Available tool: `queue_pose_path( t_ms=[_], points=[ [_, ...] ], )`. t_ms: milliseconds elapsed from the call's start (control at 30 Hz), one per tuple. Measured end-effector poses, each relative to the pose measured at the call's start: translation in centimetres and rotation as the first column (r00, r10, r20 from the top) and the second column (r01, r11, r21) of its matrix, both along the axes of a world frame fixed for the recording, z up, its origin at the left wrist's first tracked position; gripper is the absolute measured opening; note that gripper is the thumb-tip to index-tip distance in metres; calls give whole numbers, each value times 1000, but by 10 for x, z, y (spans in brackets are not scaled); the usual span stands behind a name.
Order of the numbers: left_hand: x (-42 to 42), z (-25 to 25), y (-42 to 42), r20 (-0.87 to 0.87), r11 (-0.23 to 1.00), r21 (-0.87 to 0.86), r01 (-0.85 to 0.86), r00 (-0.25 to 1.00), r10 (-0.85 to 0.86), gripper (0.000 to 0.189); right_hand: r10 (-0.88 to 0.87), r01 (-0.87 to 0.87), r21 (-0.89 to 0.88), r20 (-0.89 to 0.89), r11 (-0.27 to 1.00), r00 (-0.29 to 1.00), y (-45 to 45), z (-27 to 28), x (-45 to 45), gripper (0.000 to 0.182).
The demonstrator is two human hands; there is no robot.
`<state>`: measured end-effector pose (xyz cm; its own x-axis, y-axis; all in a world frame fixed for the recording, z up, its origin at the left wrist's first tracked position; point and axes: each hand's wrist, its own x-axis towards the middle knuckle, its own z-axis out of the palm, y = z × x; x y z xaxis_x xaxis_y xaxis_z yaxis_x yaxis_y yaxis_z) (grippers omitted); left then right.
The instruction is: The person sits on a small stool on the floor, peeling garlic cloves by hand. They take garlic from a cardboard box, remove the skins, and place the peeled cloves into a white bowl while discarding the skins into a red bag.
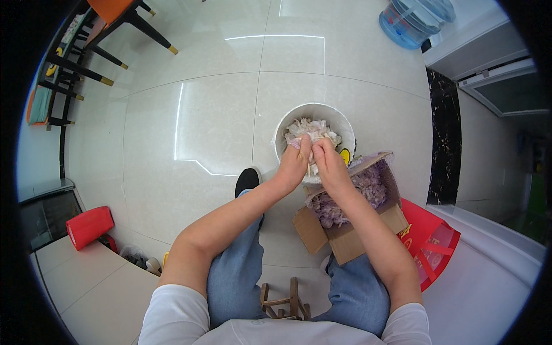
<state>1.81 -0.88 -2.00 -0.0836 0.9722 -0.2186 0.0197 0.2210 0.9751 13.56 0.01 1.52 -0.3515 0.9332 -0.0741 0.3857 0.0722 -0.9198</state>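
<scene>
Over a round white bin my left hand and my right hand are close together, fingers closed. A bit of pale, purple-tinged papery material shows at my left hand's fingertips. What my right fingertips pinch is too small to tell, though pale bits show between the hands. Inside the bin lies a heap of whitish, dry, skin-like scraps. An open cardboard box, filled with purplish-white dried plant material, perhaps garlic, stands below and right of the bin, partly behind my right forearm.
A red bag lies beside the box. A small wooden stool shows between my legs. Black-legged chairs are at the upper left, a blue water jug at the upper right. A red object rests on the cabinet at left.
</scene>
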Motion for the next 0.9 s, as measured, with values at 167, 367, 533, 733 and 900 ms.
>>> queue_pose_path(
  t_ms=[167,367,533,733,900],
  points=[
    [-10,-2,3,220,985,-143,96,973,-62,39,-138,-33,-474,-322,880,937,3,-3,7,18],
    [-5,18,3,309,981,-196,4,949,58,35,-116,-38,-419,-337,907,934,1,1,3,20],
    [-5,30,4,368,950,-312,-17,920,137,32,-9,-34,-236,-177,971,984,-3,-2,2,29],
    [-6,52,6,413,915,-389,106,908,69,33,78,-77,83,-6,994,997,-4,15,6,24],
    [-10,12,6,258,983,-163,82,965,-38,36,98,-105,242,41,965,994,-8,18,1,19]
  ],
)
